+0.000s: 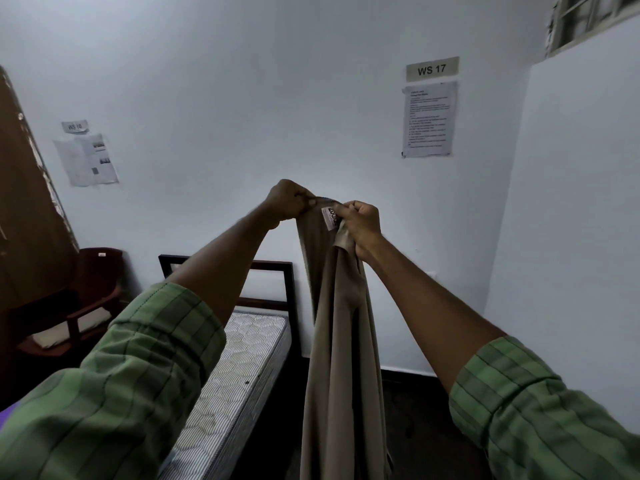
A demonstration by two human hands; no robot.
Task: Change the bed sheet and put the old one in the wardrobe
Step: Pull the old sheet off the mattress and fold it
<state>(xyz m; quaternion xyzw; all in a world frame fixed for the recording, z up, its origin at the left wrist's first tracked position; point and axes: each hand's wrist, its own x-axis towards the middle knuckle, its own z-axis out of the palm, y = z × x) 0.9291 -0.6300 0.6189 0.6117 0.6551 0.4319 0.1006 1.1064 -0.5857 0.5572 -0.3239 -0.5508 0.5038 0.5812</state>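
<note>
A beige bed sheet hangs in long folds from both my raised hands, in front of the white wall. My left hand grips its top edge on the left. Close beside it, my right hand pinches the same edge next to a small white label. The bare quilted mattress lies on a dark bed frame below and to the left, with no sheet on it. The lower end of the sheet runs out of view at the bottom.
A dark red chair with a folded pale cloth on its seat stands left of the bed. A brown wooden panel fills the far left. Papers and a "WS 17" sign hang on the wall. Dark floor lies right of the bed.
</note>
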